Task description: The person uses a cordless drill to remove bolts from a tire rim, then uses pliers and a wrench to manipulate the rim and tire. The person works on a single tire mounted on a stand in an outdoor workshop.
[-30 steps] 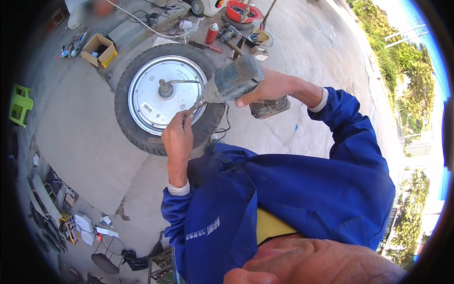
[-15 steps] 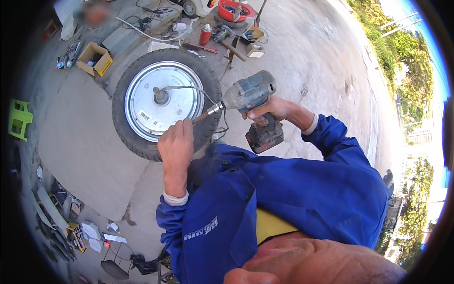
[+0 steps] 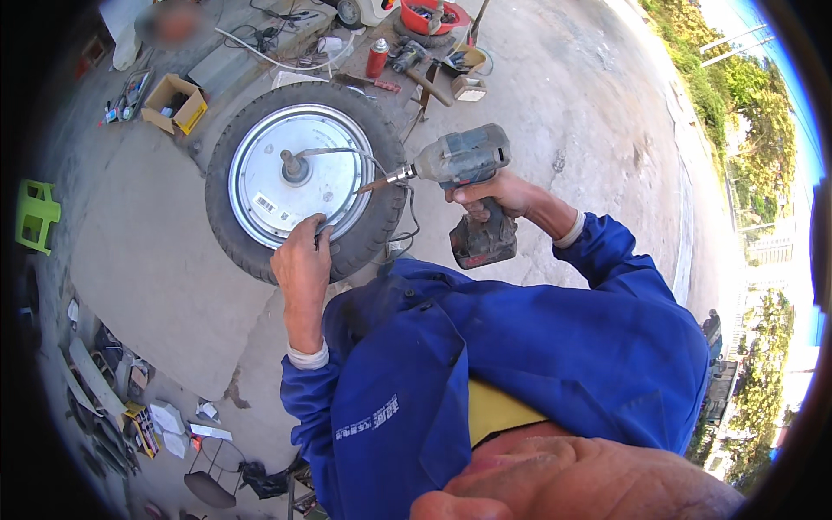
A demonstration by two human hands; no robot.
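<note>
My right hand [image 3: 499, 194] grips a grey cordless impact wrench [image 3: 472, 156] by its handle. A bright socket with a long brown pointed bit [image 3: 374, 185] sticks out of its nose toward the left. The bit's tip is over the wheel's right side; whether it touches is unclear. The wheel [image 3: 309, 195] has a silver hub with a short central axle and a black tyre. My left hand [image 3: 303, 251] is closed at the wheel's near edge, thumb and fingers pinched around a small dark piece too small to name. A cable runs from the axle past the bit.
Beyond the wheel lie a red spray can [image 3: 377, 58], a hammer [image 3: 429, 87], a red bowl [image 3: 429, 16] and other tools. An open cardboard box [image 3: 174, 106] stands at the far left. A green stool [image 3: 37, 215] is at the left edge. Scraps and papers [image 3: 169, 426] litter the lower left.
My left hand has left the bit's tip area and moved left to the wheel's near edge. The wrench has shifted slightly away from me, its bit now fully in sight.
</note>
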